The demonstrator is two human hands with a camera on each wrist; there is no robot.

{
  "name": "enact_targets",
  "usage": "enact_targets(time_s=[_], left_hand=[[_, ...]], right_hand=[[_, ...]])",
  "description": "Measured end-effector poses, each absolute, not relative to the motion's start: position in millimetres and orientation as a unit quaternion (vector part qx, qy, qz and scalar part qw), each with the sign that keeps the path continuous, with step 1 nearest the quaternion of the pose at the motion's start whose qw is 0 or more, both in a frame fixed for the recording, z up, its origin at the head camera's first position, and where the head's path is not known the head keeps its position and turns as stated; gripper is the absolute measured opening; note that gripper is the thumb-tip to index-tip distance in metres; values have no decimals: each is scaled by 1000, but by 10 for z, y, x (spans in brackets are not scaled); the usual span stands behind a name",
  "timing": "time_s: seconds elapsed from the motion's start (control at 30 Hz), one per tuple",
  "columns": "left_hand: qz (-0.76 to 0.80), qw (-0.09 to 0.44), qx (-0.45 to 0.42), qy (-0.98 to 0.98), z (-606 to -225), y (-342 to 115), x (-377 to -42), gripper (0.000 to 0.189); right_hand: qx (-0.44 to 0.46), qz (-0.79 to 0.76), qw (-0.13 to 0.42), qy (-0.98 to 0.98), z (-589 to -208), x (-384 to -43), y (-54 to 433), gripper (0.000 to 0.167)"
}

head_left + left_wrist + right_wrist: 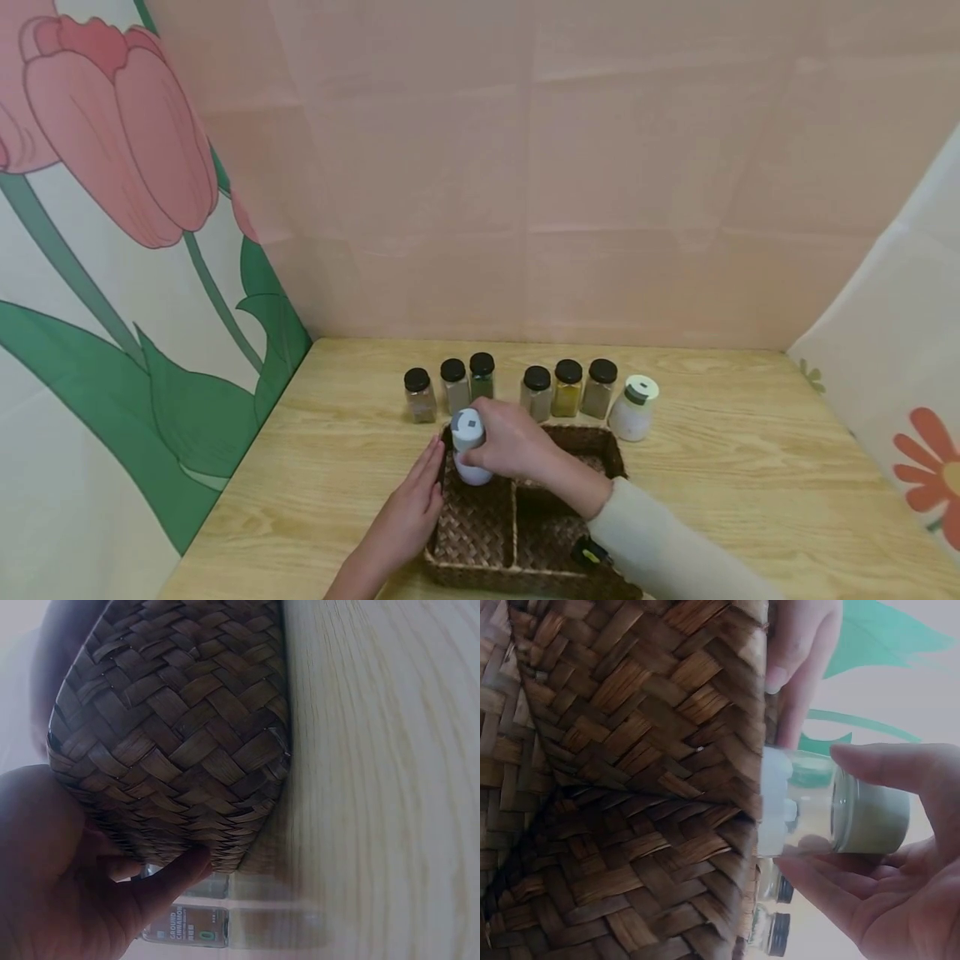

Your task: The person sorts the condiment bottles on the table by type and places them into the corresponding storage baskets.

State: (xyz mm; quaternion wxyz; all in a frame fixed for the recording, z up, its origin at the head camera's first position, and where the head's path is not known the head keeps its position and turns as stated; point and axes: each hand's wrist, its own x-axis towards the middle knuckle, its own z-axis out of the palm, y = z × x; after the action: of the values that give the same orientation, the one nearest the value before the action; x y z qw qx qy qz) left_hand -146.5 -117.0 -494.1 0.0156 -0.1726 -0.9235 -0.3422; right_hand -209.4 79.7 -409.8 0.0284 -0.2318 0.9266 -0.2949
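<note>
Head: right hand [513, 442] grips a white-capped bottle [467, 442] at the basket's [480, 575] far-left corner; left hand [412, 508], fingers extended, lies against the basket's left edge. Six black-capped jars [567, 392] stand toward the table's [300, 500] far edge. Left wrist: palm open at the woven wall [195, 712]. Right wrist: thumb and fingers around the bottle; can't tell if its base touches the basket.
</note>
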Motion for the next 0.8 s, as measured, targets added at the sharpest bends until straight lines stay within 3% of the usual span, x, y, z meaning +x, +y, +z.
enact_targets(time_s=[0.47, 0.8], left_hand=[[-352, 8, -171, -920, -4938, -1182, -1452, 59], [-353, 10, -165, -921, -4932, -1174, -1450, 59]], right_hand=[[-236, -277, 75, 928, -4221, -2145, 752, 52], [-246, -256, 69, 932, -4311, -2178, 753, 50]])
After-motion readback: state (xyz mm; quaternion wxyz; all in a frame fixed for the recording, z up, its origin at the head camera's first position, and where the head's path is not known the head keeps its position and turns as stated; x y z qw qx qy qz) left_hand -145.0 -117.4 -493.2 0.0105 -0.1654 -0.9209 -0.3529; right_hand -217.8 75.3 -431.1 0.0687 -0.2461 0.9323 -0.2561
